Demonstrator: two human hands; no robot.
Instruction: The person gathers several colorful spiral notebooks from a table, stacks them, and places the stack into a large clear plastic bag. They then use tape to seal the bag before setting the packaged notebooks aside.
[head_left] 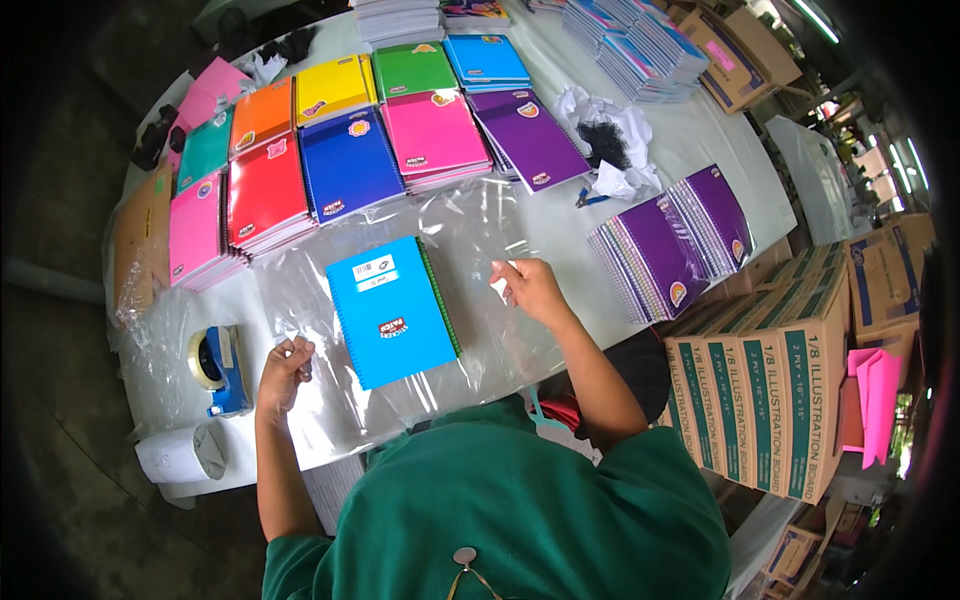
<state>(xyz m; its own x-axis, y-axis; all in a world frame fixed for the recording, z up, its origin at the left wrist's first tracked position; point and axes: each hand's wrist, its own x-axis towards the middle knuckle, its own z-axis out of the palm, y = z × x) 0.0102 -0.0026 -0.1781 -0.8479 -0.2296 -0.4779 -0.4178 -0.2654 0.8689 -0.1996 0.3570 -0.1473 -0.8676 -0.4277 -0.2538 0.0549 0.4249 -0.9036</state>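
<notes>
In the head view, the blue-topped notebook stack lay on clear film between the two hands. The left hand was curled, apparently pinching the film's edge; the right hand pinched its other side between thumb and fingers. The film was spread out, not yet folded over the stack. Purple bundles at right looked already wrapped; rows of notebooks beyond seemed unwrapped. The tape dispenser stood untouched.
</notes>
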